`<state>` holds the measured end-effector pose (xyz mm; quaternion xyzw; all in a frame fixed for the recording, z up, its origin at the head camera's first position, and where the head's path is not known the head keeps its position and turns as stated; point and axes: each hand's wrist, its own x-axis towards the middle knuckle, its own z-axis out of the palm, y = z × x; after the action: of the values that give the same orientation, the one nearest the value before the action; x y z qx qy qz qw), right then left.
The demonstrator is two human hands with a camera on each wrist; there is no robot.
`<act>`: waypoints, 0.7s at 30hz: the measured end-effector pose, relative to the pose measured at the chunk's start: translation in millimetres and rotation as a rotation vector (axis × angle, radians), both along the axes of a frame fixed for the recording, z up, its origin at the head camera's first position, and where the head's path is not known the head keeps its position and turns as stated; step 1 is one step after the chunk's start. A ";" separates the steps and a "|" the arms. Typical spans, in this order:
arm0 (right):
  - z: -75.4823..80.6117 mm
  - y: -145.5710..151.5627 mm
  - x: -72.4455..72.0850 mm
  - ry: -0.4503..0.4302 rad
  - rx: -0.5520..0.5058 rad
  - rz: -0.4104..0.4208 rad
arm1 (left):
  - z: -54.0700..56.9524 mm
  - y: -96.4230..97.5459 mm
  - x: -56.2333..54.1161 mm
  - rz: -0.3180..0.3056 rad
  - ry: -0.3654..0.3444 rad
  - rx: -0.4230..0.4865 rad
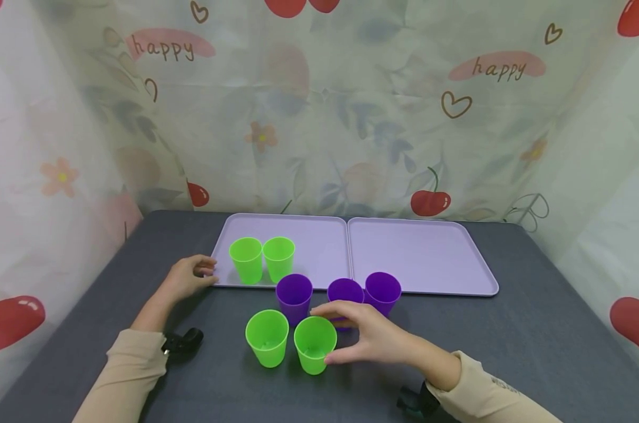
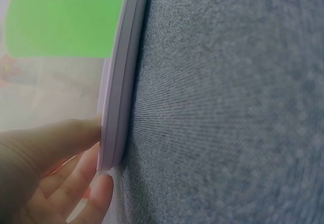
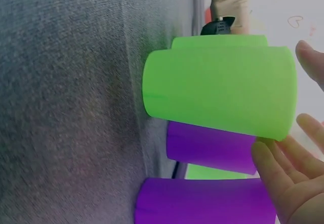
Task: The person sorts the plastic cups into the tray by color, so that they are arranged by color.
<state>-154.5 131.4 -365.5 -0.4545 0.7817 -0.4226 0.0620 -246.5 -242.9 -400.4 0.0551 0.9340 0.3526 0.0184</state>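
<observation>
My right hand [image 1: 369, 335] is beside a green cup [image 1: 315, 346] on the table, thumb and fingers spread around its right side. In the right wrist view, the thumb [image 3: 313, 62] stands apart from this green cup [image 3: 217, 89]; finger contact at the rim is unclear. A second green cup [image 1: 267, 341] stands to its left. Behind them are three purple cups [image 1: 294, 294], upright near the trays' front edge. My left hand [image 1: 189, 276] holds the front left corner of the left lilac tray [image 1: 319, 247], the thumb against its rim [image 2: 119, 97].
Two green cups [image 1: 246, 261] stand side by side on the left tray. A second lilac tray [image 1: 420, 252] adjoins it on the right. Dark grey cloth covers the table [image 1: 536, 341]. A patterned curtain [image 1: 324, 147] hangs behind and along both sides.
</observation>
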 end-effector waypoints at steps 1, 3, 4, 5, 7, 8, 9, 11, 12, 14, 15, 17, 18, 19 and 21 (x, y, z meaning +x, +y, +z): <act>-0.9 -0.6 0.3 0.000 0.004 -0.006 | -0.2 0.0 -0.2 0.000 0.002 0.000; -2.3 -1.8 0.6 -0.001 0.011 -0.019 | -0.4 0.0 -0.3 0.001 0.006 -0.002; -2.6 -2.2 0.9 -0.003 0.014 -0.027 | -0.6 0.1 -0.3 0.003 0.007 -0.004; -2.9 -2.7 1.0 -0.006 0.017 -0.034 | -0.8 0.1 -0.4 0.004 0.008 -0.004; -3.5 -3.3 1.1 -0.009 0.024 -0.047 | -1.0 0.3 -0.4 0.007 0.007 -0.006; -3.5 -3.6 1.2 -0.012 0.025 -0.052 | -1.0 0.4 -0.2 0.008 0.006 -0.007; -3.5 -3.7 1.3 -0.013 0.026 -0.057 | -1.0 0.5 -0.2 0.008 0.004 -0.006; -3.4 -3.8 1.5 -0.010 0.024 -0.065 | -0.9 0.4 -0.2 0.005 0.005 -0.004; -3.4 -3.8 1.6 -0.008 0.024 -0.067 | -0.8 0.4 -0.1 0.003 0.005 -0.004; -3.4 -3.8 1.6 -0.003 0.020 -0.070 | -0.4 0.6 0.0 0.001 0.007 -0.005; -3.5 -3.7 1.5 0.000 0.019 -0.070 | -0.2 0.7 0.1 0.001 0.008 -0.005; -3.2 -3.6 1.3 0.004 0.015 -0.071 | 0.2 1.0 0.4 0.003 0.010 -0.007; -2.8 -3.5 1.1 0.006 0.014 -0.072 | 0.6 1.3 0.7 0.005 0.010 -0.008; -2.3 -3.3 1.0 0.005 0.012 -0.073 | 0.9 1.6 1.0 0.006 0.011 -0.008; -0.5 -2.7 1.0 0.003 0.010 -0.076 | 1.5 2.0 1.5 0.008 0.011 -0.008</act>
<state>-153.5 128.7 -366.0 -0.4249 0.8004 -0.4203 0.0471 -245.0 -240.9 -398.9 0.0533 0.9357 0.3484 0.0122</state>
